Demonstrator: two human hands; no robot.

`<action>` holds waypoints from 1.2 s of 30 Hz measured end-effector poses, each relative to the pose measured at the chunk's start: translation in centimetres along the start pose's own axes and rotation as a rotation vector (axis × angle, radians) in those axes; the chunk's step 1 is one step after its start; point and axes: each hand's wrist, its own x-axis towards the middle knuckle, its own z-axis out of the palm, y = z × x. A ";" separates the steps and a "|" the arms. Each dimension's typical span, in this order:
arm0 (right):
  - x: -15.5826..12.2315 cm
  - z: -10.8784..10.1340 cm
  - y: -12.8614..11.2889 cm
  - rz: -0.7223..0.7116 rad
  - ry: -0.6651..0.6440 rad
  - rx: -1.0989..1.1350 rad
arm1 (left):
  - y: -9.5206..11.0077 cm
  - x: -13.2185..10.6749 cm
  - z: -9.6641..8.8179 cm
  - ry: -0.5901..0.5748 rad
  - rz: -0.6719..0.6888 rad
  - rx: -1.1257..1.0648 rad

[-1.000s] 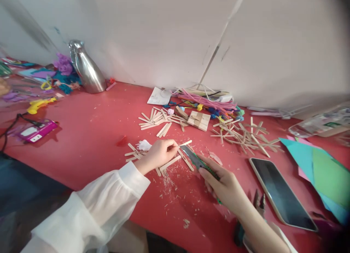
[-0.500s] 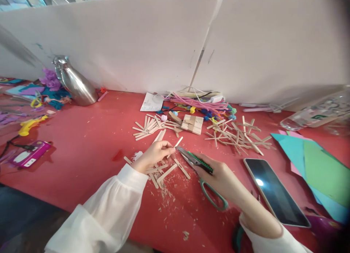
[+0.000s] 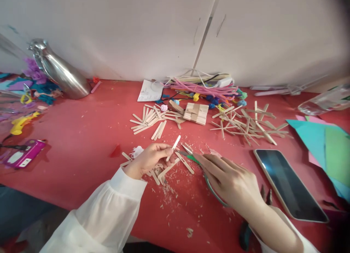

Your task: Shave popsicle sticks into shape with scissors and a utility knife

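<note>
Fingers of our left hand (image 3: 153,157) pinch one pale, flat wooden stick (image 3: 177,142), probably for steadiness beside the green, metal-bladed cutter (image 3: 194,158), which our right hand (image 3: 232,178) clasps.

Soft light, glare on steel flask (image 3: 62,71), dark right edge, far left seemingly blurred

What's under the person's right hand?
Under the right hand, part of a green scissor handle shows; more of it is covered, as is most of the cutter it grips. Anything else beneath cannot be seen.
</note>
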 end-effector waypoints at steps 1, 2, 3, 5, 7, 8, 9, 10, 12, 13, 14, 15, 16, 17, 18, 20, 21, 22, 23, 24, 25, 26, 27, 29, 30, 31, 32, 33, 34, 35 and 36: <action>0.0 0.0 -0.1 0.047 -0.010 0.056 | -0.1 0.1 -0.1 -0.005 0.000 -0.007; -0.1 0.0 -0.2 0.110 -0.043 0.145 | -0.2 0.1 -0.1 -0.011 0.000 -0.011; -0.1 -0.1 -0.2 0.186 -0.100 0.260 | -0.2 0.2 -0.1 -0.016 0.000 -0.013; -0.2 -0.2 -0.3 0.357 -0.246 0.498 | -0.4 0.2 -0.2 -0.024 0.004 -0.008; -0.2 -0.4 -0.4 0.497 -0.355 0.648 | -0.5 0.3 -0.3 -0.022 0.001 -0.009; -0.2 -0.5 -0.5 0.546 -0.378 0.677 | -0.5 0.3 -0.3 -0.018 -0.002 -0.007; -0.2 -0.6 -0.6 0.581 -0.389 0.689 | -0.6 0.3 -0.2 -0.017 -0.003 -0.008; -0.2 -0.8 -0.7 0.600 -0.394 0.695 | -0.6 0.2 -0.2 -0.017 -0.003 -0.014; -0.2 -1.0 -0.8 0.608 -0.389 0.704 | -0.5 0.2 -0.1 -0.029 -0.001 -0.030; -0.2 -1.1 -0.9 0.605 -0.379 0.706 | -0.5 0.2 -0.1 -0.035 0.000 -0.042; -0.2 -1.2 -1.0 0.603 -0.369 0.708 | -0.5 0.3 0.0 -0.038 0.000 -0.055; -0.2 -1.2 -1.0 0.603 -0.361 0.709 | -0.5 0.3 0.0 -0.038 -0.003 -0.066; -0.2 -1.3 -1.0 0.607 -0.352 0.708 | -0.4 0.3 0.0 -0.037 -0.006 -0.075; -0.2 -1.3 -1.0 0.612 -0.344 0.707 | -0.5 0.3 0.1 -0.035 -0.006 -0.081; -0.2 -1.3 -0.9 0.615 -0.336 0.703 | -0.5 0.3 0.1 -0.035 -0.005 -0.083; -0.1 -1.5 -0.9 0.614 -0.317 0.692 | -0.5 0.3 0.1 -0.029 0.005 -0.078; 0.0 -1.6 -0.8 0.610 -0.309 0.689 | -0.5 0.4 0.1 -0.028 0.008 -0.074; 0.0 -1.6 -0.8 0.606 -0.304 0.693 | -0.6 0.4 0.0 -0.025 0.011 -0.070; 0.1 -1.7 -0.8 0.606 -0.300 0.702 | -0.6 0.4 0.0 -0.024 0.013 -0.065; 0.1 -1.8 -0.8 0.604 -0.300 0.714 | -0.6 0.4 0.0 -0.023 0.014 -0.062; 0.1 -1.9 -0.8 0.603 -0.303 0.726 | -0.6 0.4 0.0 -0.022 0.017 -0.060; 0.1 -1.9 -0.8 0.604 -0.308 0.734 | -0.7 0.4 0.0 -0.021 0.019 -0.057; 0.1 -2.0 -0.8 0.607 -0.316 0.736 | -0.7 0.4 0.0 -0.018 0.021 -0.054; 0.1 -2.0 -0.8 0.620 -0.336 0.730 | -0.7 0.4 0.0 -0.008 0.015 -0.057; 0.0 -2.0 -0.8 0.629 -0.345 0.727 | -0.7 0.4 0.0 -0.001 0.008 -0.062; 0.0 -1.9 -0.8 0.640 -0.353 0.728 | -0.7 0.4 0.1 0.005 0.000 -0.066; -0.1 -1.9 -0.8 0.651 -0.361 0.732 | -0.7 0.4 0.1 0.008 -0.007 -0.068; -0.1 -1.9 -0.8 0.665 -0.369 0.740 | -0.7 0.4 0.2 0.013 -0.009 -0.063; -0.2 -1.8 -0.8 0.681 -0.379 0.755 | -0.6 0.4 0.3 0.019 -0.008 -0.044; -0.2 -1.8 -0.8 0.699 -0.391 0.777 | -0.5 0.3 0.4 0.031 -0.005 -0.012; -0.2 -1.8 -0.8 0.716 -0.407 0.808 | -0.4 0.3 0.5 0.045 0.000 0.027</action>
